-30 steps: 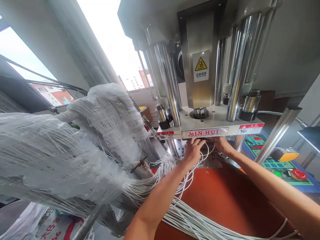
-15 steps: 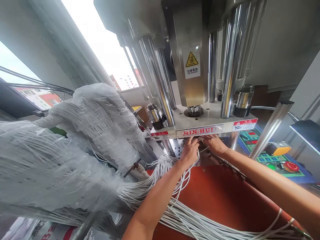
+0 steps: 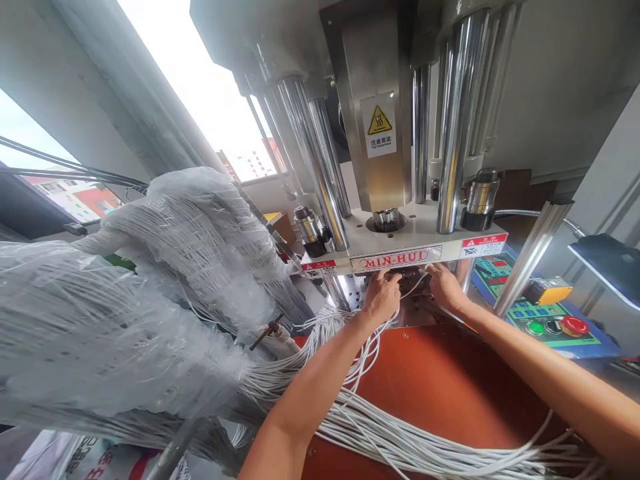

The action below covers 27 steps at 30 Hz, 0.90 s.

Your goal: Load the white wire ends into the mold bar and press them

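My left hand is half curled, knuckles up, its fingers bent in under the front edge of the plate; the tips are partly hidden, so I cannot tell whether they grip anything. My right hand is bent too, its fingers narrow and drawn together just under the same edge; I cannot tell whether they pinch or only touch.

One cable spans the gap between my two hands, curving from beside my left fingers up to my right fingertips, below the plate. More cables lie in one loose bundle across the table, beneath my left forearm and nearer to me than both hands.

I count four columns through the plate, two fittings on top of it, two danger labels on its front and one warning sign above. Off to my right are one green button and one red button.
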Tool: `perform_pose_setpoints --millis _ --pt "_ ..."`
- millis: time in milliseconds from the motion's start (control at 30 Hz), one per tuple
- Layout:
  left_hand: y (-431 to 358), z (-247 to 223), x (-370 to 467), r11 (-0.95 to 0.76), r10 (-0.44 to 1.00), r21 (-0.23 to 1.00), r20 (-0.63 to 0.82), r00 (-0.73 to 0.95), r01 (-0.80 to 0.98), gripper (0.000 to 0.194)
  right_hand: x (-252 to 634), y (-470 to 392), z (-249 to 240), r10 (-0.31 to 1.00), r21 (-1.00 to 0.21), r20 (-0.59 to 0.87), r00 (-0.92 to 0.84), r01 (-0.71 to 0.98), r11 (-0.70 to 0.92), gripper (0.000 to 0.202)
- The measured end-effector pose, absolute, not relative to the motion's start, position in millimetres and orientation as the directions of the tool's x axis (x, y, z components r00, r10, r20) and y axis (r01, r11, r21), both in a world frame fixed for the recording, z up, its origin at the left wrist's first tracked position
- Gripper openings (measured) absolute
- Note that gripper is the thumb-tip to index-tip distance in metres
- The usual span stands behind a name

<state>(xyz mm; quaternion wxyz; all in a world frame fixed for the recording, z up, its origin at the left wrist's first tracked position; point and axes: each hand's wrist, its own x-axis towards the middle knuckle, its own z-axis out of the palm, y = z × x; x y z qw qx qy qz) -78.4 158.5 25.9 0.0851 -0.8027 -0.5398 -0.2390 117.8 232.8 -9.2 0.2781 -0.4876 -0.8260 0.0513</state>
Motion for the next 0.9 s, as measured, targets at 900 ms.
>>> perform_pose_setpoints --millis 900 --pt "142.7 2.7 -61.5 -0.268 0.854 0.203 0.503 0.134 0.942 0.025 110.5 253.9 3.4 0.88 -0.569 0.395 -0.264 0.682 0.46 0.029"
